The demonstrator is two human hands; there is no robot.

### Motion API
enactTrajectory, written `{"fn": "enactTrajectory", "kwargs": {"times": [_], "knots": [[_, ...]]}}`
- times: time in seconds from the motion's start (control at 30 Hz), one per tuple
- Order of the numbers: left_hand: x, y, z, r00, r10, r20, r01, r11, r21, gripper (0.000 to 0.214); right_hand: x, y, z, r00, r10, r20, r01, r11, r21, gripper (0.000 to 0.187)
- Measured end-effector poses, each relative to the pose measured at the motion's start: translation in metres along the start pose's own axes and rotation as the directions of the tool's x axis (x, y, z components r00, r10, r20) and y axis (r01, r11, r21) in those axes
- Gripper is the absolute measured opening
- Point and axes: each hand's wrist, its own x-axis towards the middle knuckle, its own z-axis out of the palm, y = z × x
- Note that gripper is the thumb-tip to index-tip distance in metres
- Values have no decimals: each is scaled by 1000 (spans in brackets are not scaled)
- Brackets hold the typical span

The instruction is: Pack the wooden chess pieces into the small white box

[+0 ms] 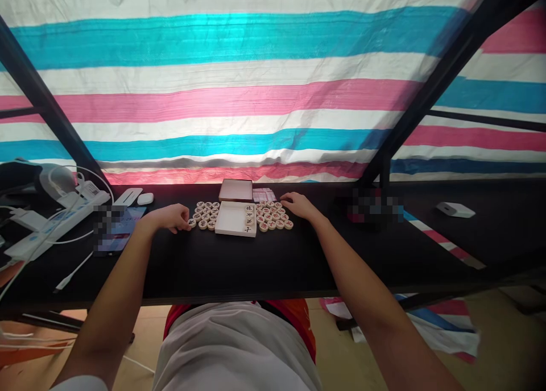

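On the black table stands a white open box (231,219) with a few round xiangqi pieces (248,214) in a column along its right side. A block of pieces with black characters (205,215) lies left of the box. Another block, with red characters (273,216), lies to its right. My left hand (174,217) is curled, its thumb and fingertips at the outermost piece (191,223) of the left block. My right hand (299,204) rests at the back right of the red block, fingers loosely stretched out, fingertips beside the pieces.
Behind the box lie its lid (236,190) and a pink-and-white patterned paper (264,195). At left are a power strip (55,226) with cables, a white earbud case (145,198) and a blue booklet (123,231). A white adapter (455,210) lies far right. Striped sheeting (239,95) hangs behind.
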Motion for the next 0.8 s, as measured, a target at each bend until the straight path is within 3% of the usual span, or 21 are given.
{"fn": "enactTrajectory", "kwargs": {"times": [0.23, 0.4, 0.47, 0.63, 0.8], "knots": [[3, 2, 5, 999, 35, -35, -34, 999, 37, 38, 1, 1, 1, 1000, 1, 4, -1, 1000, -9, 27], [6, -6, -2, 997, 71, 2, -71, 995, 76, 42, 0, 0, 0, 1000, 8, 11, -8, 1000, -18, 28], [8, -12, -7, 993, 110, -40, -105, 988, 111, 54, 0, -1, -1, 1000, 8, 15, -8, 1000, -15, 28], [15, -19, -5, 960, 250, -127, -219, 951, 216, 109, -1, -2, -2, 1000, 15, 16, -15, 1000, -3, 28], [20, -1, 15, 906, 406, -119, -351, 879, 323, 119, 0, 0, 0, 1000, 5, 14, -5, 1000, -8, 28]]}}
